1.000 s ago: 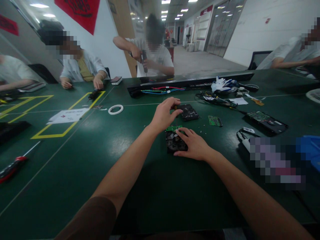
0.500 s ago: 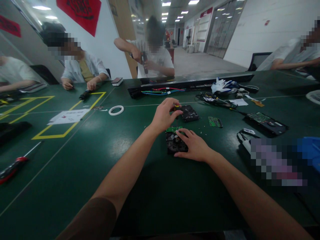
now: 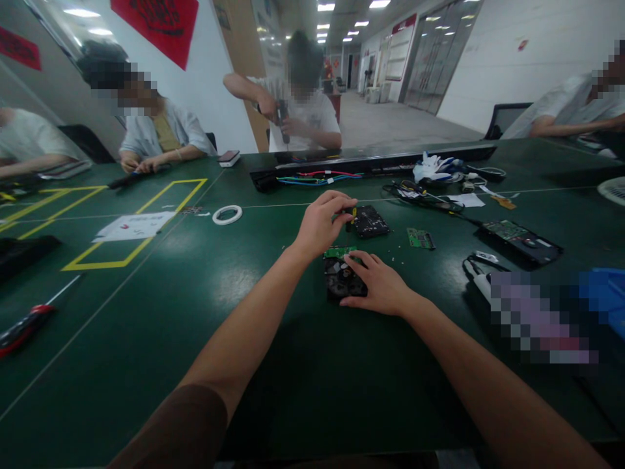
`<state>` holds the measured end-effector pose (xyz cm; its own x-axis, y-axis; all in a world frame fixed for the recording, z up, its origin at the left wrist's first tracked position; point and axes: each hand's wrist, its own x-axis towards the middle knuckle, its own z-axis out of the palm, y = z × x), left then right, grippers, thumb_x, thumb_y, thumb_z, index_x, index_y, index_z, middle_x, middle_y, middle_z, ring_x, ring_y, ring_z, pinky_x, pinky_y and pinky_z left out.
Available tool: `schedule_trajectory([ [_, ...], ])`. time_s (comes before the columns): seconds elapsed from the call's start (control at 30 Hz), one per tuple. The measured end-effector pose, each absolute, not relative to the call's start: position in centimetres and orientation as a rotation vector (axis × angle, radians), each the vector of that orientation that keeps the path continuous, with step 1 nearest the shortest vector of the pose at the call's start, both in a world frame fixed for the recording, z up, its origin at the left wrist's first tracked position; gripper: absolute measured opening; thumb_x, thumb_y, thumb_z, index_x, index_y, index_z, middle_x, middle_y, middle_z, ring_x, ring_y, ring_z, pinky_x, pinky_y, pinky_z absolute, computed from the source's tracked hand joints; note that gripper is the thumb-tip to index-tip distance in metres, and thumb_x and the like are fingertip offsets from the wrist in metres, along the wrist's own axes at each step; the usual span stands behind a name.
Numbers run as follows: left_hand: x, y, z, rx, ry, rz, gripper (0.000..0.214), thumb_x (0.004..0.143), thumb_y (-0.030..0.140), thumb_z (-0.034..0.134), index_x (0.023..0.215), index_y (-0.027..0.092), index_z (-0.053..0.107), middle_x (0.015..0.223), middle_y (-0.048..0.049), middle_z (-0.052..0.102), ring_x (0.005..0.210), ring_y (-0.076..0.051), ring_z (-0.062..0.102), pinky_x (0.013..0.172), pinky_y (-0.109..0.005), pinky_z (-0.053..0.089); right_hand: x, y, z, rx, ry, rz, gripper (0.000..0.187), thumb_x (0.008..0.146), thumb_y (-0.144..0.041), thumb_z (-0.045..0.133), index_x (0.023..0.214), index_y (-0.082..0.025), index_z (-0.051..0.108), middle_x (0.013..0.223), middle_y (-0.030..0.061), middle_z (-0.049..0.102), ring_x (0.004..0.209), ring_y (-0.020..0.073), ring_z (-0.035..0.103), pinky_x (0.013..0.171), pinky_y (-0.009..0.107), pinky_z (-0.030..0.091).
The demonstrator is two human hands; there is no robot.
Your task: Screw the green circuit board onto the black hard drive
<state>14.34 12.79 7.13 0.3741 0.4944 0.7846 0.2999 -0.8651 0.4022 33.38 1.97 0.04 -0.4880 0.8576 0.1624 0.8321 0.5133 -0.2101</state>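
Note:
A black hard drive [image 3: 338,281] with a green circuit board [image 3: 340,251] at its far end lies on the green table. My right hand [image 3: 381,284] grips its right side, thumb on the near edge and fingers on the far part. Above the board, my left hand [image 3: 326,225] pinches a small screwdriver [image 3: 352,219] with a yellow and black handle; its tip is too small to make out. Just beyond lies a second black hard drive [image 3: 371,221]. A loose green circuit board [image 3: 420,238] rests to the right, with several tiny screws [image 3: 395,257] nearby.
On the right lie another drive with a board [image 3: 520,241], cables [image 3: 420,195] and white gloves [image 3: 432,168]. A white ring [image 3: 227,215], paper [image 3: 133,227] and a red screwdriver [image 3: 32,322] are to the left. A long black bar [image 3: 381,163] spans the back; co-workers sit around.
The screwdriver's handle has turned and tilted in my left fingers, which have shifted slightly. My right hand and the drive stay put. A co-worker at left has moved a dark object leftward.

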Motion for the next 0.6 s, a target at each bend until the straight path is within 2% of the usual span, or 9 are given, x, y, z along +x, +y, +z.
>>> schedule_trajectory([
  [0.4,14.56,12.37,7.21,2.344,0.693,1.472,0.022,0.086,0.016,0.077,0.106,0.017,0.068,0.113,-0.0079,0.070,0.103,-0.017,0.069,0.088,-0.032,0.063,33.37,2.01,-0.03,-1.441,-2.512,0.149,0.103,0.077,-0.086,0.058,0.157,-0.023,0.041,0.159,0.0144,0.040,0.136,0.0448,0.046,0.110,0.061,0.047],
  [0.6,14.39,12.78,6.87,2.377,0.736,1.468,0.019,0.091,0.013,0.069,0.108,0.018,0.063,0.119,-0.0086,0.065,0.106,-0.017,0.066,0.087,-0.032,0.061,33.36,1.97,0.07,-1.434,-2.507,0.161,0.103,0.077,-0.086,0.059,0.158,-0.024,0.041,0.159,0.0148,0.040,0.135,0.0441,0.047,0.110,0.060,0.047],
])
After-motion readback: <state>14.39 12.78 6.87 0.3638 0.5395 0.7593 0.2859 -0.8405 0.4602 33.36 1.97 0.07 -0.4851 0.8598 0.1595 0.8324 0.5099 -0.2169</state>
